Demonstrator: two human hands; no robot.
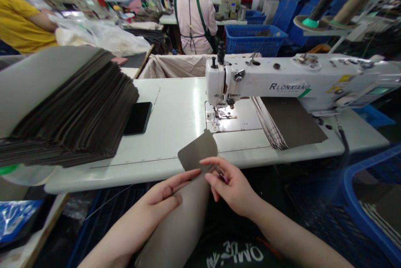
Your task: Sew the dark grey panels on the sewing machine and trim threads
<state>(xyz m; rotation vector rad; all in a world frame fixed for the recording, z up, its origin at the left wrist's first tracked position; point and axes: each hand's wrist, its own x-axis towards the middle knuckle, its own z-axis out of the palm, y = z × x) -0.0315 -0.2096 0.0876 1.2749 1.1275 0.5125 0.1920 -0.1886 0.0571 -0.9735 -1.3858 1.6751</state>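
A long grey-brown fabric piece [184,218] hangs over the table's front edge, its rounded end lying on the white tabletop. My left hand [167,195] is closed on the fabric's left side, thumb on top. My right hand [227,184] is closed at the right edge of the fabric, round a small metal tool with a purplish part [222,174], perhaps thread snips; much of it is hidden by the fingers. The sewing machine [269,77] stands behind, its needle area beyond the fabric's end.
A tall stack of dark fabric pieces [78,113] fills the table's left, beside a black phone [138,118]. More pieces [291,121] lie under the machine arm. A blue bin [351,184] stands at the right. Two people [196,17] [21,21] are beyond the table.
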